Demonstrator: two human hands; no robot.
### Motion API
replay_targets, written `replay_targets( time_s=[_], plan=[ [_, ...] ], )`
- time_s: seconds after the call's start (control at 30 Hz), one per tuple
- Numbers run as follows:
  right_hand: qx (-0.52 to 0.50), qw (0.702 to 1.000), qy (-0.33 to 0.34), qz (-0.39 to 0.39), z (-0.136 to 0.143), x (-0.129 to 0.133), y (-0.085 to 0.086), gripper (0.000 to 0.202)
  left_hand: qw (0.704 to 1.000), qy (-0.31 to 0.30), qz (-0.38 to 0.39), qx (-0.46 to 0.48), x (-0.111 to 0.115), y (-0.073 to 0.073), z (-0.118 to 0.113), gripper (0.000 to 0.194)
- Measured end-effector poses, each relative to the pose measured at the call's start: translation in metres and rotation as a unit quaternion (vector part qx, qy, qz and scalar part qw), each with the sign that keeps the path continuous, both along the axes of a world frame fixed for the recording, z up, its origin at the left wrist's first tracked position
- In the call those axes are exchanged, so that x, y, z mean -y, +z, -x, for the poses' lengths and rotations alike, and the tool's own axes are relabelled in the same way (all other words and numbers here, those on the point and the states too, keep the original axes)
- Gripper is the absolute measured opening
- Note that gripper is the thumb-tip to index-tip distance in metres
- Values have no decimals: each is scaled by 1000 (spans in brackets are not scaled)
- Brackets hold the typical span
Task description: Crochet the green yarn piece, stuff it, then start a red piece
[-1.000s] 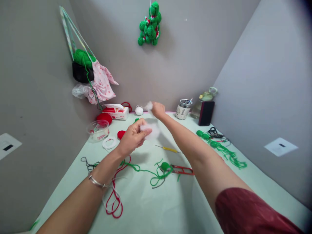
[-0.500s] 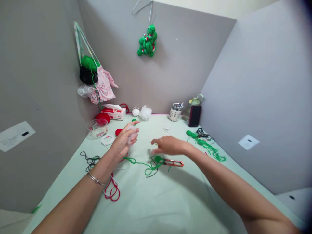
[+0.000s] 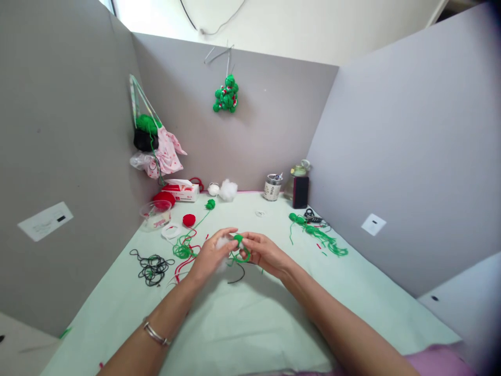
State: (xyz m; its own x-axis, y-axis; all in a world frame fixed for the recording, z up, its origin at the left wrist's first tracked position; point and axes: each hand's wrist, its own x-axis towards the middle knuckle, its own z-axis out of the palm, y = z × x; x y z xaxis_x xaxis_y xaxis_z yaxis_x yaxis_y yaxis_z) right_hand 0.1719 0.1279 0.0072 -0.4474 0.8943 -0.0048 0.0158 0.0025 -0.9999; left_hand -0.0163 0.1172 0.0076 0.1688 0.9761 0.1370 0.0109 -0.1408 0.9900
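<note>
Over the middle of the table my two hands meet at a small green crochet piece. My right hand pinches it from the right, and a loop of green yarn hangs below the fingers. My left hand is closed around a tuft of white stuffing, its thumb reaching to the green piece. A dark strand lies on the table beneath. The orange thread snips are mostly hidden behind my right hand.
Black yarn, tangled green yarn and a red ball lie left. Behind stand a tissue box, more stuffing and a tin. Green pieces with yarn tails and a phone are right.
My right hand has picked up the green crochet piece from the table. Both hands have come together, my left bringing the stuffing right and down. The camera view has tilted up.
</note>
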Motion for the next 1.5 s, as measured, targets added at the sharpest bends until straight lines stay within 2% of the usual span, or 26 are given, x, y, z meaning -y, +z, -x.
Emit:
replay_targets(
  time_s=[0.17,0.33,0.43,0.53,0.63,0.77,0.87,1.0,1.13,1.23,1.33,1.4,1.5],
  plan=[
    [-41,998,6,42,3,3,-7,50,998,23,-52,-37,4,-3,2,28],
    [-4,999,28,20,-4,3,-1,41,995,75,-58,-41,1,-7,13,28],
    [1,999,-22,-42,-10,6,7,30,996,78,-27,-32,-5,-12,18,31],
    [-34,990,-85,-104,-10,10,14,30,998,61,6,-17,-8,-19,17,32],
    [-63,988,-98,-102,-6,14,15,32,999,30,42,-1,-6,-24,12,33],
    [30,990,-100,-99,-2,16,12,30,997,-8,68,41,0,-25,4,34],
    [98,988,-51,-103,-1,15,8,35,994,-21,81,70,4,-25,1,32],
    [134,986,-36,-94,-1,10,-1,41,988,10,92,123,2,-22,1,40],
    [167,981,-16,-97,6,9,-11,35,980,42,81,175,-3,-20,-3,53],
    [185,975,-18,-118,12,11,-17,24,984,14,65,164,-2,-24,-13,51],
    [184,970,-65,-143,14,9,-22,16,991,-51,38,119,6,-28,-22,40],
    [178,969,-87,-149,12,6,-25,14,993,-82,17,86,12,-28,-22,35],
    [161,971,-103,-147,8,1,-26,13,994,-95,-8,52,16,-25,-14,34]
  ],
)
